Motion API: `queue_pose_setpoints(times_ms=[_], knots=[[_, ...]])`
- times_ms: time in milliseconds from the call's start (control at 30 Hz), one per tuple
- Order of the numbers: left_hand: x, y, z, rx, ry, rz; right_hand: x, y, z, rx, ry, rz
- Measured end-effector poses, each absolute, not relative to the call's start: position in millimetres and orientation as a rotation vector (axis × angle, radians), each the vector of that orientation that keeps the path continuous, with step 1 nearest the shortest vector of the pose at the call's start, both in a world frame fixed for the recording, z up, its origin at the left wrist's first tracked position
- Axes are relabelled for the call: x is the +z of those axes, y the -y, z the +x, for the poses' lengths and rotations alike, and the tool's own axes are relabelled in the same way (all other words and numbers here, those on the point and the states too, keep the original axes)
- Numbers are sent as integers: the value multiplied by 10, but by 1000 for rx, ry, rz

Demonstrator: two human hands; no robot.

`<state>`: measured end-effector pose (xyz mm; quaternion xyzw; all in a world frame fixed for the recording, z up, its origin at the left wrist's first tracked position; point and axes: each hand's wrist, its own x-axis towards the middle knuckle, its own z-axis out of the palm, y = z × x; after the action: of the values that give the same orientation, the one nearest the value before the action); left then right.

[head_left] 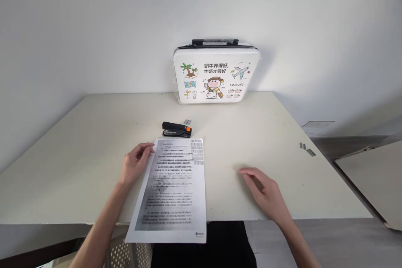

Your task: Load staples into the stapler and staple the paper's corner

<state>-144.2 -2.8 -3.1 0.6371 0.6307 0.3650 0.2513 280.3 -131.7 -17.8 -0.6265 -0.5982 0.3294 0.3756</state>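
Observation:
A printed sheet of paper [172, 192] lies on the table, its lower end jutting past the front edge. At the paper's upper left edge is my left hand [138, 160], its fingers bent and pinched together on the margin. My right hand [262, 190] rests on the table to the right of the paper, apart from it, fingers loosely curved with a gap by the thumb and nothing held. Just beyond the paper's top edge a black stapler [176, 129] with an orange button lies on its side. Small strips of staples [187, 122] sit behind it.
A white cartoon-printed case [216, 75] with a black handle stands against the wall at the back of the table [103, 125]. More staple strips [310, 152] lie near the right edge. A perforated chair [125, 253] is below the front edge, and another white surface [373, 176] stands to the right.

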Motion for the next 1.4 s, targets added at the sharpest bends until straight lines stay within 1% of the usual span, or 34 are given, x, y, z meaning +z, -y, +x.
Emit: queue_pose_setpoints(times_ms=[667,867,967,1067,1200,1300,1400], knots=[[5,54,-1387,961,-1743,1761,-229,1300,2817,831,1552,-1632],[-3,-20,-1444,1017,-1683,1714,-246,1286,2820,819,1555,-1645],[74,-133,-1403,1050,-1732,1892,-247,1279,2818,812,1564,-1639],[202,-324,-1302,1062,-1633,2300,-246,1280,2814,821,1564,-1630],[325,-634,-1151,859,-1379,2705,-239,1288,2802,837,1538,-1625],[334,-833,-1076,680,-1304,2795,-231,1293,2796,835,1522,-1623],[313,-964,-1044,613,-1284,2785,-230,1292,2797,834,1518,-1613]])
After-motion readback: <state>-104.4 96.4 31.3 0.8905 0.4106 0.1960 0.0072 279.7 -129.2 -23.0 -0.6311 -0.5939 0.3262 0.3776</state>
